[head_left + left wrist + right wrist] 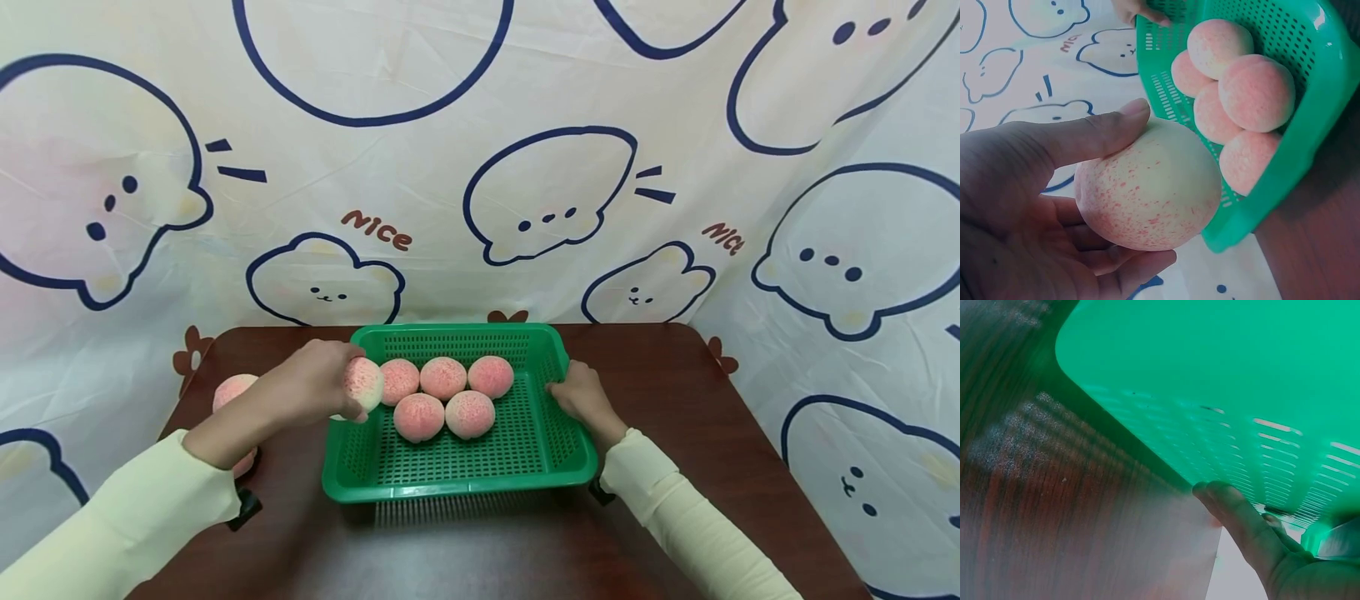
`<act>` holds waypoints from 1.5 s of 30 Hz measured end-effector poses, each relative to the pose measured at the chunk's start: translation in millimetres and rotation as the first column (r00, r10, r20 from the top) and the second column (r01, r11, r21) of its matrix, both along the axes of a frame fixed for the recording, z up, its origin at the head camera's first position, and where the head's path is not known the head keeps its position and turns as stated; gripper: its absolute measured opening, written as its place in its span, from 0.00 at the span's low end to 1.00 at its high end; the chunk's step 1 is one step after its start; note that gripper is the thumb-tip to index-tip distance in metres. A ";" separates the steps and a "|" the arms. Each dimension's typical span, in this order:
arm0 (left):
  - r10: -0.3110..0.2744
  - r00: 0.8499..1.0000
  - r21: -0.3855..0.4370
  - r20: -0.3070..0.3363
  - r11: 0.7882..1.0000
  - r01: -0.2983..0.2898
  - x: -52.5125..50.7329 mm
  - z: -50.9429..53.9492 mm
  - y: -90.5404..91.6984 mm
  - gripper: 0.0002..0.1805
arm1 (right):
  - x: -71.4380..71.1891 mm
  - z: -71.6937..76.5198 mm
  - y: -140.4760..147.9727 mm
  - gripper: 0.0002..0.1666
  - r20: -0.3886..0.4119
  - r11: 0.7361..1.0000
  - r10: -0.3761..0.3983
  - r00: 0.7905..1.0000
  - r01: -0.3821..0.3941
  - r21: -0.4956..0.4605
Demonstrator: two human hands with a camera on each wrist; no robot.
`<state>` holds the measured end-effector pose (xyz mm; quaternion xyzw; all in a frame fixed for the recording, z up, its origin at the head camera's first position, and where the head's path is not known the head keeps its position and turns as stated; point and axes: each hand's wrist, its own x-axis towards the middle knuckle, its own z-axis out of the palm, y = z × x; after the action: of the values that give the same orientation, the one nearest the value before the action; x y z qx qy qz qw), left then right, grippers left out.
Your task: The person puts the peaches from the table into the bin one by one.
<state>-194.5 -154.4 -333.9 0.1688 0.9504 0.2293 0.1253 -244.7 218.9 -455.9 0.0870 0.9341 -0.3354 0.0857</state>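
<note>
Printed cloth backdrop [431, 175] and dark wooden table [675, 417], head view.
The pale cloth fills the upper half and both side edges of the frame; cartoon heads [551, 196] outlined in navy repeat across it, with red-brown "Nice" lettering [377, 231] left of centre and again at right. Brown printed flowers [192, 346] adjoin the table's far edge at left, centre and right. The reddish-brown tabletop occupies the lower middle, a pale sheen at bottom centre.

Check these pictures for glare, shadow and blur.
Head view: pale glare on the near table; left wrist view: bright highlight on the green basket; right wrist view: whitish sheen over the table, right hand shadowed, closest part of the basket soft.
</note>
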 end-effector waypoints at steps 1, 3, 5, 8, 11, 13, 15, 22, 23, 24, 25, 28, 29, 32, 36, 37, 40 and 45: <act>-0.006 1.000 0.003 0.004 1.000 0.006 0.1 0.1 1.9 0.31 | 0.0 -0.4 0.2 0.22 0.000 1.000 -0.001 1.000 0.001 -0.005; -0.019 1.000 0.010 0.013 1.000 0.018 0.4 -0.6 5.1 0.28 | 0.2 -0.9 0.4 0.20 0.000 1.000 -0.002 1.000 0.002 -0.009; -0.028 0.999 0.019 0.028 0.999 0.028 0.7 -2.7 8.5 0.27 | 0.9 -1.2 0.9 0.19 0.003 1.000 -0.005 1.000 0.005 -0.012; -0.036 0.998 0.018 0.046 0.999 0.035 1.3 -6.9 13.4 0.31 | 2.6 -1.6 1.0 0.18 0.002 1.000 -0.004 1.000 0.004 -0.014; -0.034 0.997 0.011 0.064 0.999 0.033 2.8 -11.8 17.9 0.40 | 3.4 -1.6 0.4 0.17 0.000 1.000 -0.001 1.000 0.001 -0.019; -0.041 0.997 0.003 0.071 0.999 0.041 4.4 -14.6 20.4 0.41 | 3.1 -1.2 -0.1 0.17 -0.001 1.000 0.000 1.000 0.000 -0.019; -0.052 0.996 -0.015 0.078 0.998 0.053 5.8 -17.1 23.0 0.41 | 2.7 -0.5 -0.5 0.18 0.000 1.000 0.000 1.000 0.000 -0.015; -0.099 0.990 -0.033 0.096 0.994 0.103 9.1 -28.2 29.3 0.40 | 1.2 1.1 -0.6 0.21 0.003 1.000 0.004 1.000 -0.004 -0.002; -0.103 0.990 -0.032 0.097 0.994 0.106 9.4 -30.2 30.0 0.40 | 1.1 1.1 -0.6 0.21 0.003 1.000 0.007 1.000 -0.007 0.003; -0.105 0.990 -0.031 0.099 0.994 0.108 9.6 -32.1 30.6 0.40 | 0.8 0.9 -0.6 0.21 0.003 1.000 0.008 1.000 -0.008 0.005; -0.106 0.989 -0.032 0.100 0.993 0.110 9.9 -33.8 31.3 0.40 | 0.7 0.7 -0.4 0.21 0.004 1.000 0.011 1.000 -0.011 0.006; -0.109 0.989 -0.058 0.099 0.992 0.115 10.7 -38.4 33.6 0.40 | 0.4 0.7 -0.3 0.22 0.009 1.000 0.004 1.000 -0.004 0.002; -0.108 0.989 -0.064 0.103 0.991 0.115 11.1 -39.9 34.4 0.41 | 0.4 0.6 0.0 0.22 0.008 1.000 0.006 1.000 -0.006 0.005; -0.092 0.988 -0.082 0.121 0.991 0.103 13.5 -45.1 37.3 0.42 | 0.6 0.7 0.7 0.22 0.011 1.000 -0.001 1.000 0.001 0.002; -0.066 0.990 -0.070 0.127 0.995 0.075 17.0 -51.8 40.1 0.34 | 0.2 0.3 1.7 0.22 0.004 1.000 -0.003 1.000 0.003 0.001; -0.063 0.990 -0.064 0.125 0.995 0.071 17.8 -53.1 40.3 0.31 | 0.1 0.2 1.8 0.23 0.003 1.000 -0.002 1.000 0.002 -0.001; -0.064 0.990 -0.044 0.127 0.997 0.070 19.9 -56.3 40.8 0.24 | 0.2 0.1 1.4 0.24 0.007 1.000 -0.001 1.000 0.001 -0.005; -0.088 0.987 -0.034 0.133 0.995 0.094 22.5 -60.9 40.7 0.23 | 1.4 1.1 0.3 0.23 0.007 1.000 0.001 1.000 -0.001 -0.014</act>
<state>-172.1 -113.8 -394.8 0.1940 0.9357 0.2150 0.2013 -243.4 219.1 -454.8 0.0870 0.9316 -0.3414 0.0897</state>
